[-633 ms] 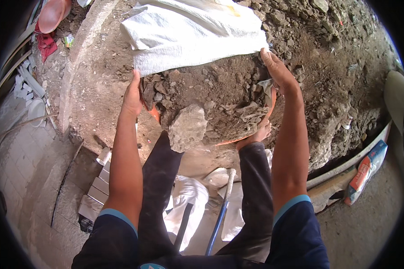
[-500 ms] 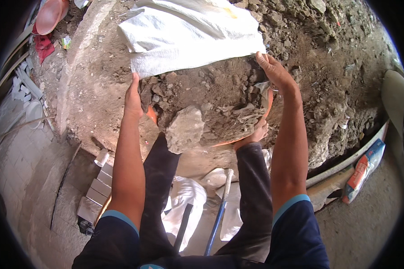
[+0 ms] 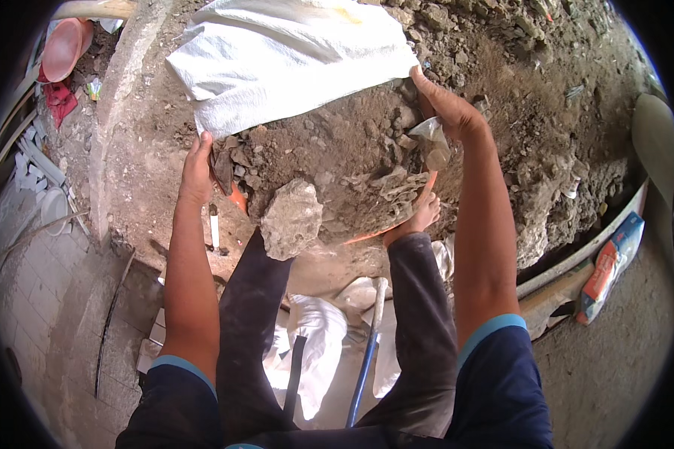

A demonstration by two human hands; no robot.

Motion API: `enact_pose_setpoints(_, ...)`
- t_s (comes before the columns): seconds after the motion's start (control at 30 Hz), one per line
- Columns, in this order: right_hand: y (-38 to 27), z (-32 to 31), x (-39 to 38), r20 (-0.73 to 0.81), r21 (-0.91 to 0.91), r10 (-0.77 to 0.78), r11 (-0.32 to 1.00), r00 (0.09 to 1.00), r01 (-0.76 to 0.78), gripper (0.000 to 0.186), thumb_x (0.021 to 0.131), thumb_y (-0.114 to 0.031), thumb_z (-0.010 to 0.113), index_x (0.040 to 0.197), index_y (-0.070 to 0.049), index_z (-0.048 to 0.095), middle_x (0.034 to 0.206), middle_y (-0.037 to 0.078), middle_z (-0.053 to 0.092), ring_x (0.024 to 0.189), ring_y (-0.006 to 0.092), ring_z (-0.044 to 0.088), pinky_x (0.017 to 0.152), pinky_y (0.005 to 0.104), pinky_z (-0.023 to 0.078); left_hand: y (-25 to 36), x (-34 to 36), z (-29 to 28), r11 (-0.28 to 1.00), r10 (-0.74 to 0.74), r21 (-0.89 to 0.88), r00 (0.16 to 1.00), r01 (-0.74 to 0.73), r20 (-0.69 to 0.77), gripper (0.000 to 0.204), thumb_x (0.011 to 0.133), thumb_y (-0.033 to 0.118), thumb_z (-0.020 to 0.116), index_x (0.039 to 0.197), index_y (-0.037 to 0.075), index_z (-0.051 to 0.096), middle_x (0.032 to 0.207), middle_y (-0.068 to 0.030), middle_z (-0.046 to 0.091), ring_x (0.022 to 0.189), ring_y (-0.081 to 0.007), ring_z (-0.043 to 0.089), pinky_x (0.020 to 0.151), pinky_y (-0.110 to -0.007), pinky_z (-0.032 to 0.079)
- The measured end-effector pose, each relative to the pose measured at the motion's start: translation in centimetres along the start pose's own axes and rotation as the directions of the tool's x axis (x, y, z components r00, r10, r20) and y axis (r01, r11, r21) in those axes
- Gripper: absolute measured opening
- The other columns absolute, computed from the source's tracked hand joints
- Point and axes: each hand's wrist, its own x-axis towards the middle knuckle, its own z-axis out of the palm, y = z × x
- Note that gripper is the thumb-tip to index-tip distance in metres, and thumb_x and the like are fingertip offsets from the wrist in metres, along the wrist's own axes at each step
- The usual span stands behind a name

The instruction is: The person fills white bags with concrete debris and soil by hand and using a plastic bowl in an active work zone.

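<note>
A white woven sack (image 3: 292, 67) stretches across the far side of a heap of soil and broken rubble (image 3: 329, 157). My left hand (image 3: 196, 173) is closed on the sack's near left corner, thumb on top and fingers mostly hidden. At the near right corner my right hand (image 3: 448, 108) grips the sack too, its fingers partly behind the cloth. An orange rim (image 3: 237, 197) shows in parts around the heap, which seems to lie in an orange container. On its near left side rests a large pale stone (image 3: 292, 218). Crumpled grey sheeting hangs near my right wrist.
My bare foot (image 3: 424, 213) stands against the orange rim. White sacks (image 3: 316, 322) and a blue-handled tool (image 3: 363, 359) lie between my legs. Loose rubble covers the ground at right, with a red-and-blue bag (image 3: 610, 269) beyond. A pink basin (image 3: 64, 49) is far left.
The view has shifted a little. Both hands and the sack have moved slightly left, the right corner a bit farther away, so the sack's near edge slants more. Both hands keep their grip.
</note>
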Motion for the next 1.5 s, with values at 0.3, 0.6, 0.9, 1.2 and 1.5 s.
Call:
enact_pose_setpoints(0.3, -2.1, 2.4, -2.6, -0.112, -0.044, -0.05, 0.998, 0.992, 0.045, 0.099, 0.075, -0.079, 0.04, 0.144, -0.008, 0.031, 0.149, 0.022, 0.023, 0.139, 0.0358, 0.019, 0.109, 0.0541, 0.016, -0.1, -0.4, 0.4, 0.994, -0.06, -0.089, 0.998, 0.06, 0.002, 0.058, 0.097, 0.04, 0.045, 0.138, 0.0, 0.034, 0.132, -0.0093, 0.047, 0.118, -0.0202, 0.048, 0.1, -0.034, 0.038)
enact_pose_setpoints(0.6, -2.6, 3.3, -1.6, -0.152, -0.14, 0.002, 0.99, 0.988, -0.024, 0.109, 0.068, -0.084, 0.041, 0.146, -0.01, 0.024, 0.149, 0.025, 0.021, 0.14, 0.0372, 0.016, 0.107, 0.0589, 0.017, -1.9, -0.4, 0.2, 0.961, -0.178, -0.241, 0.97, 0.136, -0.165, 0.053, 0.089, 0.044, 0.056, 0.121, 0.002, 0.053, 0.108, -0.0069, 0.062, 0.094, -0.0174, 0.06, 0.082, -0.032, 0.048)
enact_pose_setpoints(0.9, 0.5, 2.4, -0.1, -0.097, 0.045, -0.028, 0.998, 0.995, 0.032, 0.101, 0.072, -0.073, 0.05, 0.145, -0.007, 0.029, 0.148, 0.024, 0.024, 0.139, 0.0344, 0.019, 0.109, 0.0502, 0.017, -1.2, -0.6, 1.0, 0.95, -0.234, -0.234, 0.966, 0.205, -0.106, 0.056, 0.086, 0.047, 0.056, 0.121, 0.003, 0.051, 0.108, -0.0066, 0.061, 0.093, -0.0183, 0.06, 0.08, -0.034, 0.049)
enact_pose_setpoints(1.2, 0.0, 3.3, -1.9, -0.147, 0.098, -0.023, 0.995, 0.989, 0.038, 0.1, 0.073, -0.07, 0.049, 0.146, -0.007, 0.025, 0.148, 0.026, 0.022, 0.137, 0.0391, 0.019, 0.108, 0.0544, 0.016, -0.9, -0.5, 1.8, 0.952, -0.234, -0.212, 0.972, 0.223, -0.029, 0.053, 0.084, 0.055, 0.054, 0.109, 0.009, 0.06, 0.091, -0.0044, 0.065, 0.075, -0.0156, 0.061, 0.061, -0.033, 0.049)
enact_pose_setpoints(1.5, 0.2, 6.8, -2.9, -0.416, 0.121, -0.008, 0.991, 0.909, 0.064, 0.09, 0.077, -0.065, 0.049, 0.127, 0.009, 0.047, 0.127, 0.027, 0.049, 0.118, 0.0325, 0.047, 0.099, 0.0384, 0.034, -2.5, -0.8, 0.5, 0.977, -0.179, 0.047, 0.914, 0.21, -0.364, 0.087, 0.088, 0.068, 0.035, 0.143, 0.001, 0.028, 0.14, -0.0155, 0.041, 0.129, -0.0293, 0.039, 0.105, -0.036, 0.033)
